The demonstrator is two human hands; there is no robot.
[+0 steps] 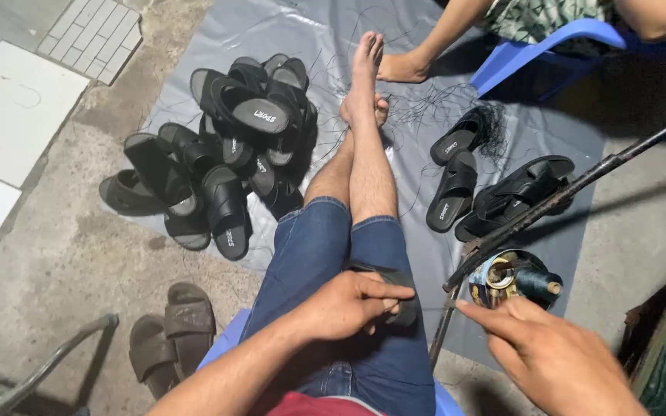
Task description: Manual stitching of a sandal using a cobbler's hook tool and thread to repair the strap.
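Observation:
My left hand [348,302] rests on my right thigh and grips a black sandal [395,289] pressed against my blue jeans; only part of the sandal shows past my fingers. My right hand [553,354] is at the lower right, fingers stretched toward a tin [502,277] holding a spool of dark thread [537,283]. Its fingertip nearly touches the tin; nothing is visibly held in it. My bare legs stretch forward, crossed at the ankles, over a grey plastic sheet [287,31].
A pile of black sandals [225,154] lies left of my legs; three more black sandals [487,189] and loose black threads lie right. A dark metal rod [580,185] slants across the right. Brown sandals [171,331] sit lower left. Another person sits on a blue chair [533,46] at the top.

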